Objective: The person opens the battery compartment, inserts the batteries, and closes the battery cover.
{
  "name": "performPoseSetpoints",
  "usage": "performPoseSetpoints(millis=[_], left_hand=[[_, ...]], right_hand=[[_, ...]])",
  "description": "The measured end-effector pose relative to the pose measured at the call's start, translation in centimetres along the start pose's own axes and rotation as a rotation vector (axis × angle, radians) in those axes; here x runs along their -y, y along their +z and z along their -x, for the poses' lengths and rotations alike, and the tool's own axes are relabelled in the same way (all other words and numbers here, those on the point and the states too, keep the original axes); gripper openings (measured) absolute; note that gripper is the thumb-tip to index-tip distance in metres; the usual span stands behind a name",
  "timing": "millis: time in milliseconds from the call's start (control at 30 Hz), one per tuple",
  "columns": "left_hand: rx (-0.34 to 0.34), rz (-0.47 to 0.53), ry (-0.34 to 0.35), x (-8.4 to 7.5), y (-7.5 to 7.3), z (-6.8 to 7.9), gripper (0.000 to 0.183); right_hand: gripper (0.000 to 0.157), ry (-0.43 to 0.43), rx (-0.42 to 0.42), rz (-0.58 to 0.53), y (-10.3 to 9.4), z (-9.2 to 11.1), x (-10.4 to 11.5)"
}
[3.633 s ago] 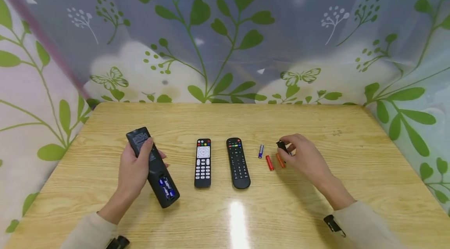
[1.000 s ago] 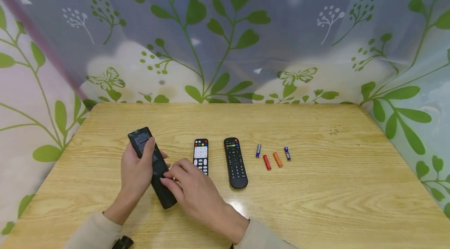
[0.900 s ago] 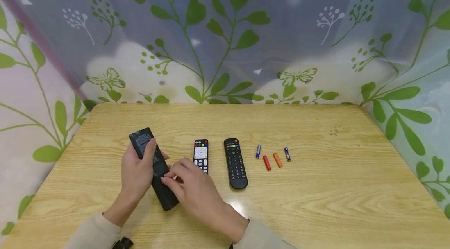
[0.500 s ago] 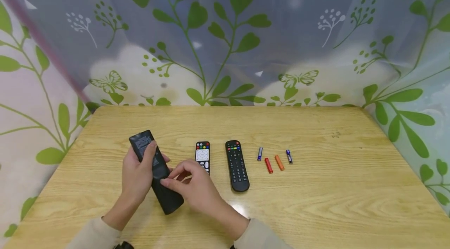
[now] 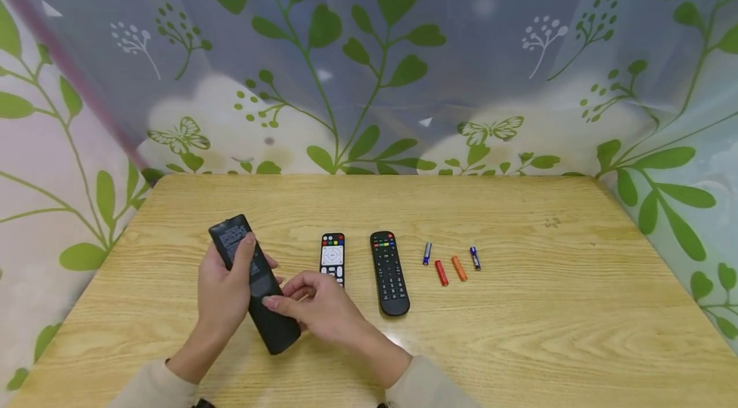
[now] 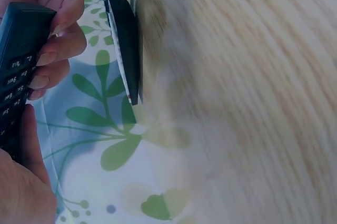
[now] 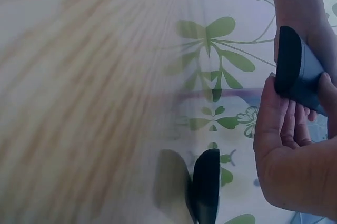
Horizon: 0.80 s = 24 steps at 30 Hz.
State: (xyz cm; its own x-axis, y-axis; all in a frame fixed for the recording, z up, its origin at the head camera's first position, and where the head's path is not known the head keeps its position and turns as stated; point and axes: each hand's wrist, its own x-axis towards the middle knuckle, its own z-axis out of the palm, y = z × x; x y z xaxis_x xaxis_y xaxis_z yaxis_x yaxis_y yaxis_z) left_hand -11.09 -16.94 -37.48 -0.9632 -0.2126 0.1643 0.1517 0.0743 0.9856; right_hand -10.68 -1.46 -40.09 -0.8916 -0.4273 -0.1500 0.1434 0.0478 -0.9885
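Observation:
In the head view my left hand (image 5: 221, 289) grips a black remote control (image 5: 275, 331), back upward, with the thumb lying along its label. My right hand (image 5: 331, 310) pinches the lower half, thumb on the back where the battery cover lies over the compartment. From the right wrist view, the right fingers (image 7: 287, 121) reach under the remote's end (image 7: 288, 61). Number buttons on the remote's underside (image 6: 16, 82) show in the left wrist view. No batteries are visible in the remote; whether the cover is fully seated is hard to tell.
A black remote with white buttons (image 5: 332, 254) lies beside the right hand, which hides its lower end. Right of it lie another black remote (image 5: 389, 273), two blue-and-silver batteries, a red battery (image 5: 441, 273) and an orange battery (image 5: 459, 268). A patterned curtain (image 5: 369, 75) borders the wooden table (image 5: 548, 331).
Earlier the compartment showed blue batteries and my right hand held the black cover near the loose batteries. That hand came left to the remote, and the cover now lies over the compartment.

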Motion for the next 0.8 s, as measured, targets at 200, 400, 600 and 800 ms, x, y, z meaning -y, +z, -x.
performPoseSetpoints(millis=[200, 400, 600, 800], left_hand=[[-0.017, 0.019, -0.039, 0.5, -0.1, -0.1, 0.03], [-0.008, 0.016, -0.051, 0.9, -0.1, -0.2, 0.031], [-0.01, 0.016, -0.079, 1.0, 0.0, -0.4, 0.033], [-0.039, 0.034, -0.077, 1.0, -0.5, -1.0, 0.033]], right_hand=[[0.026, -0.022, -0.054, 0.099, 0.1, -0.2, -0.1], [0.025, -0.026, -0.067, 0.105, 0.0, -0.2, -0.2], [0.025, -0.032, -0.07, 0.124, -0.1, -0.2, -0.1], [0.034, -0.302, -0.156, 0.539, 0.6, 0.9, 0.8]])
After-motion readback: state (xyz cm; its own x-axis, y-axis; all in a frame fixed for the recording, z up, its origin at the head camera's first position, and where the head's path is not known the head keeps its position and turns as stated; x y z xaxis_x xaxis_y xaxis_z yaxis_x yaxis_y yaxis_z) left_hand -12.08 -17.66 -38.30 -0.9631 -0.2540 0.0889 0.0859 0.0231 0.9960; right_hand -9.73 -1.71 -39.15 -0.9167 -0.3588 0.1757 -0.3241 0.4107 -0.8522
